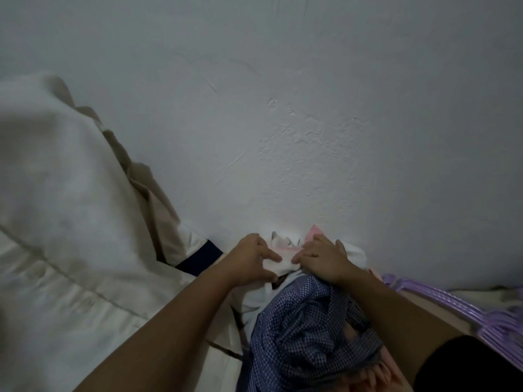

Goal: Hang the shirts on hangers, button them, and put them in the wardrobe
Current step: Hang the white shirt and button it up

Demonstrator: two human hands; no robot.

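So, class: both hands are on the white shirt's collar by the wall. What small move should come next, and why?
Probably fasten the top button. The left hand and right hand pinch the two edges of the white shirt together at the collar, where a pink hanger tip shows. The blue checked shirt and purple hangers wait.

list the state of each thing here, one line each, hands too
left hand: fingers curled, pinching the white shirt's collar
right hand: gripping the same collar from the other side
white shirt: crumpled on the bed, not on a hanger
blue checked shirt: bunched in a heap, partly over the white one
purple hangers: stacked flat, bare
pillow: propped against the wall
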